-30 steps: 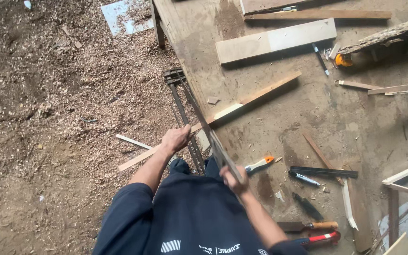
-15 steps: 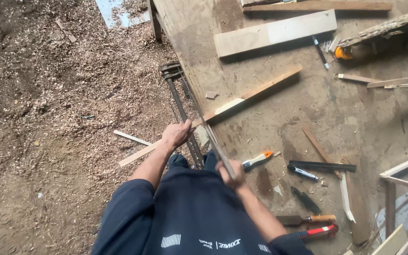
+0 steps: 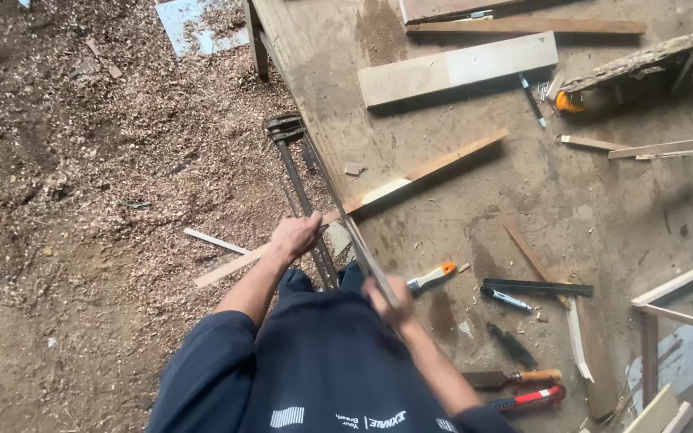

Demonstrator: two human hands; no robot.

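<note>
Head view, looking down over the person's dark blue top at the left edge of a wooden bench [image 3: 443, 152]. Floor to the left is covered in sawdust [image 3: 90, 184].

Left hand [image 3: 296, 237]: fingers closed around a long thin wooden strip [image 3: 411, 174]. The strip runs diagonally, its lower end out over the sawdust past the bench's left edge, its upper end lying on the bench surface toward the middle. Grip sits at the point where the strip crosses the bench edge.

Right hand [image 3: 389, 302]: blurred; it appears closed on the near end of a long narrow dark bar [image 3: 338, 210] that runs along the bench's left edge. Exact finger position cannot be told.

Bar clamp [image 3: 298, 188]: dark metal, two parallel rails, hanging off the left edge of the bench, head toward the far end. The strip crosses over it just beside the left hand.

On the bench, near edge, right of the right hand: an orange-and-white handled tool [image 3: 433, 277], a black flat ruler-like piece [image 3: 537, 286], a marker pen [image 3: 507, 299], a wooden-handled chisel [image 3: 515, 377], a red-handled tool [image 3: 535, 397].

Far part of the bench: a wide pale plank [image 3: 459, 68], lying flat and well apart from both hands.
</note>
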